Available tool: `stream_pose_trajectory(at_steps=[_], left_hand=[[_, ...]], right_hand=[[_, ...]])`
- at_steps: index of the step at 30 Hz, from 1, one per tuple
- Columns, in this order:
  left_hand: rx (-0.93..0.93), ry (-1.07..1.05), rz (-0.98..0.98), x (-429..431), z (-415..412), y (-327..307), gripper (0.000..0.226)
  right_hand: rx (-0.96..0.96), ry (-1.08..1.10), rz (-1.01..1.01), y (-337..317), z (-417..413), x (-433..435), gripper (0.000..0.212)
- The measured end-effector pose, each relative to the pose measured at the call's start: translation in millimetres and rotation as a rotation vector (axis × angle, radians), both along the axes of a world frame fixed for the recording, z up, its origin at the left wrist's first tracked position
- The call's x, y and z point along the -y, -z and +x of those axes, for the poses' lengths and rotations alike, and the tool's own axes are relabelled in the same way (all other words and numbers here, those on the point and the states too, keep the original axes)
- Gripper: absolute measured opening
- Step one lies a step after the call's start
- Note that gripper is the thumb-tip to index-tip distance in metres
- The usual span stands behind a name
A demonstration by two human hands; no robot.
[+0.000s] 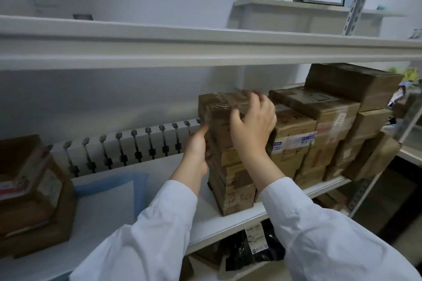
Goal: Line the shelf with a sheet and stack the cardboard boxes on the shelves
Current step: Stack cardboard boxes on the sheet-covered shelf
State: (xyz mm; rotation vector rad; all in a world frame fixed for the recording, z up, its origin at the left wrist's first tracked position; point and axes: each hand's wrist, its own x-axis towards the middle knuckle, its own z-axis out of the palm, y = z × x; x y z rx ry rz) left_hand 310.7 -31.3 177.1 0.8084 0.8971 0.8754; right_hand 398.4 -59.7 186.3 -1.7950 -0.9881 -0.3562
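The right hand point(251, 125) curls over the top box point(217, 107) of the stack point(235, 189), while the left hand point(196, 146) presses that box's left side, its fingers too blurred to tell.

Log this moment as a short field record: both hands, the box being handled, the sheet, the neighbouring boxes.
left hand: against the left side of the top box, blurred; grip unclear
right hand: fingers curled over the top box's upper edge
top box: sits on the stack of cardboard boxes
stack: near the front of the shelf
blue sheet: flat on the shelf, left of the stack
right boxes: stacked rows beside the stack
left pile: cardboard boxes at the shelf's left end
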Motion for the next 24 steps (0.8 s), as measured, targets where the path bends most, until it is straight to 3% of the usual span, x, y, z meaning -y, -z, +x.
stream_pose_trajectory(at_steps=[6, 15, 20, 24], left_hand=[[-0.066, 0.056, 0.003, -1.3, 15.2, -2.9, 0.07], [-0.071, 0.041, 0.046, -5.3, 19.3, -0.4, 0.032], [0.21, -0.048, -0.038, -10.4, 4.4, 2.3, 0.017], [0.302, -0.129, -0.069, -19.1, -10.0, 10.9, 0.012]], right_hand=[[-0.246, 0.074, -0.236, 6.5, 26.9, -2.2, 0.067], [-0.242, -0.084, -0.174, 4.9, 26.4, -0.5, 0.071], [-0.456, -0.353, 0.066, 8.3, 20.6, 4.6, 0.053], [-0.582, -0.333, 0.126, 16.9, 19.8, 1.6, 0.045]])
